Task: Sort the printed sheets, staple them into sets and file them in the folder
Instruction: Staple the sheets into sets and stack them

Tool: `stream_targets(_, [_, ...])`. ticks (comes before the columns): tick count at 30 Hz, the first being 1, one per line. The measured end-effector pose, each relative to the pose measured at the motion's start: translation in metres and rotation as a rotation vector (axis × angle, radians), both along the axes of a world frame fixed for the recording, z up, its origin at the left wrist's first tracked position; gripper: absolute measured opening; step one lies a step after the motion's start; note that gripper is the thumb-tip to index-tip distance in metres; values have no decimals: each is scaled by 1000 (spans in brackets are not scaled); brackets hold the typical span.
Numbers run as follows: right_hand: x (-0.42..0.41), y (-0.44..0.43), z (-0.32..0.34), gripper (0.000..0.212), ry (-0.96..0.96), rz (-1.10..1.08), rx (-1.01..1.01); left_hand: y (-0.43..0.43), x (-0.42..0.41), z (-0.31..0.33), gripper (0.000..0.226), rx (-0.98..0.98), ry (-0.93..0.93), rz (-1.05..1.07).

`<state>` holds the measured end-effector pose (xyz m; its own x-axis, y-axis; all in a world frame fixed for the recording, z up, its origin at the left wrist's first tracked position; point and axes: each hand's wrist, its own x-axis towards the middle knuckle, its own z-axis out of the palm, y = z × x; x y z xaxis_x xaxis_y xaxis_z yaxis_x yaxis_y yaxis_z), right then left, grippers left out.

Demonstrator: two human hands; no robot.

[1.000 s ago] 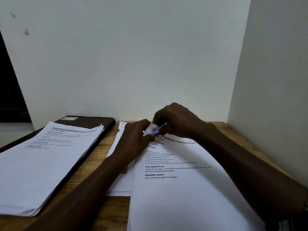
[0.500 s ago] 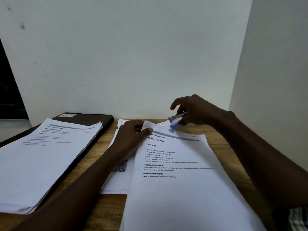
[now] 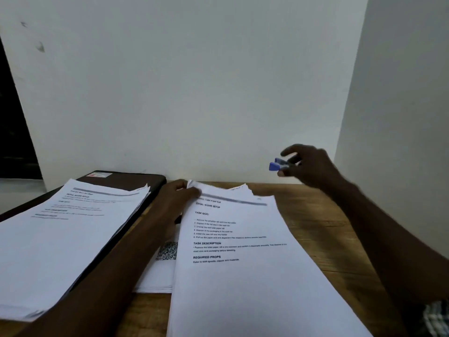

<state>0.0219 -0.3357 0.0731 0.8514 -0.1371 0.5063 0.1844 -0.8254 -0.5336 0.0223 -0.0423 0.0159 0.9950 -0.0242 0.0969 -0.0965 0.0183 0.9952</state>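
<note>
A set of printed sheets (image 3: 243, 276) lies in front of me on the wooden desk (image 3: 323, 229). My left hand (image 3: 178, 198) pinches the set's top left corner. My right hand (image 3: 308, 166) is raised above the desk at the back right and holds a small blue stapler (image 3: 278, 164). Under the set lies another sheet with a QR code (image 3: 160, 268). A second stack of printed sheets (image 3: 63, 237) rests on a dark folder (image 3: 126, 180) at the left.
White walls close the desk at the back and on the right. Bare wood shows to the right of the set, under my right arm. A dark opening is at the far left.
My right hand has lifted the stapler off the set's top left corner and carried it up and to the right. My left hand has stayed on that corner.
</note>
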Motion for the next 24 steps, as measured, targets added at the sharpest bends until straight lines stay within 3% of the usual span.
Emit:
stream_targets(6, [17, 2, -63, 34, 12, -37, 82, 2, 0, -1, 6, 31, 74, 10])
stream_targets(13, [17, 6, -81, 30, 44, -52, 109, -1, 0, 1, 8, 65, 75, 22])
stream_targets(19, [8, 14, -53, 32, -162, -58, 197, -7, -9, -5, 13, 64, 110, -67])
stream_targets(24, [27, 47, -40, 38, -12, 64, -76, -11, -11, -9, 10, 138, 131, -75])
